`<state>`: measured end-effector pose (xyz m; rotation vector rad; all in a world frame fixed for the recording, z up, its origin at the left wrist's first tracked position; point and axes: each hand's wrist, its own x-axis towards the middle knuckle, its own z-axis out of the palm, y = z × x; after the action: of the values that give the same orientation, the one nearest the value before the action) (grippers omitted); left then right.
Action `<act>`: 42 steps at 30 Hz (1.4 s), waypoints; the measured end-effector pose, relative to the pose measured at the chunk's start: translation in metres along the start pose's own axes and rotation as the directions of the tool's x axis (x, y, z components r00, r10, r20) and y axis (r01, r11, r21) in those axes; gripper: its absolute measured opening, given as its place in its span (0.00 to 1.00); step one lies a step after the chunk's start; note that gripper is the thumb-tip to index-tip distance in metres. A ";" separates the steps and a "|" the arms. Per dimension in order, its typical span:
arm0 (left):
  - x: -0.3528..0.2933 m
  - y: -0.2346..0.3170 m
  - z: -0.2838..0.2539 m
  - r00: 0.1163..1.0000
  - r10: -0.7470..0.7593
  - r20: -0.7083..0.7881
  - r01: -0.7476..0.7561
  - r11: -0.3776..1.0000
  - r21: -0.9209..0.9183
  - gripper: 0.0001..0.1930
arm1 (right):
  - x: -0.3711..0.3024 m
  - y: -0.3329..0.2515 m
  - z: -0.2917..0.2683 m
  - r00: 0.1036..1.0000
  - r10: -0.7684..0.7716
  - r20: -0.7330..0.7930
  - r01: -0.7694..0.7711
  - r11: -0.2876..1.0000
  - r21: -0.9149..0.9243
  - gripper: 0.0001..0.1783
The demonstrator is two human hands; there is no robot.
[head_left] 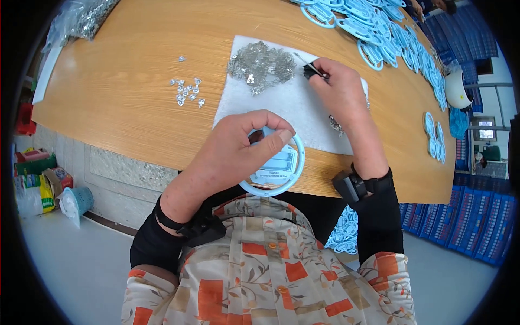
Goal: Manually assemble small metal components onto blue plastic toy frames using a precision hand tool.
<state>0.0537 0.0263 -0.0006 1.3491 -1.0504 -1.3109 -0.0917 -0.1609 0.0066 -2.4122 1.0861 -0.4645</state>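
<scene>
My left hand [244, 141] grips a light blue oval plastic frame [297, 168] by its upper rim, at the near edge of the table. The frame has a flat panel across its middle, and my fingers hide its top. My right hand [341, 86] is closed round a thin, pointed metal tool [303, 59] with a black part at the fingers; its exact kind does not show. The tool points toward a heap of small shiny metal pieces [262, 65] on a white cloth [309, 116]. More small metal parts [336, 125] lie beside my right wrist, partly hidden.
Small metal tabs [187, 91] are scattered on the wooden table [146, 32] at the left. A plastic bag of metal parts [81, 21] stands far left. Many blue frames [368, 27] are piled far right, and a few [435, 138] lie near the right edge. Blue bins [466, 222] stand beyond.
</scene>
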 end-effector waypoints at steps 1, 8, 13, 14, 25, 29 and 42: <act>0.000 -0.002 -0.002 1.000 -0.001 -0.007 0.000 1.000 -0.007 0.09 | -0.003 -0.003 -0.005 0.998 0.049 0.044 -0.047 0.998 -0.044 0.11; 0.005 -0.001 -0.002 1.000 0.014 -0.022 -0.014 1.000 -0.014 0.11 | -0.018 -0.024 -0.014 0.983 -0.034 0.183 0.108 0.905 -0.412 0.09; 0.006 -0.001 0.005 1.000 -0.016 -0.020 0.014 0.998 -0.058 0.11 | -0.022 -0.009 -0.011 0.988 -0.133 0.079 0.145 0.976 -0.165 0.10; 0.006 -0.001 0.005 1.000 -0.015 -0.018 0.014 0.998 -0.057 0.11 | -0.023 -0.004 -0.015 0.991 -0.122 0.050 0.128 0.983 -0.131 0.11; 0.009 -0.004 0.007 0.999 -0.048 -0.007 0.047 0.995 -0.091 0.11 | -0.026 0.000 -0.002 0.982 -0.183 0.053 0.181 0.983 0.032 0.14; 0.014 -0.004 0.000 0.999 0.013 -0.053 -0.014 1.000 -0.004 0.12 | -0.023 -0.003 -0.002 0.980 -0.151 0.133 0.163 0.983 -0.087 0.11; 0.048 -0.011 -0.009 0.964 0.237 -0.123 -0.182 0.920 0.346 0.10 | -0.042 -0.022 -0.012 0.970 -0.241 0.026 0.242 0.969 -0.051 0.10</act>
<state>0.0652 -0.0184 -0.0208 1.5144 -1.3035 -0.8736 -0.1102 -0.1190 0.0232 -2.6048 0.8080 -0.4948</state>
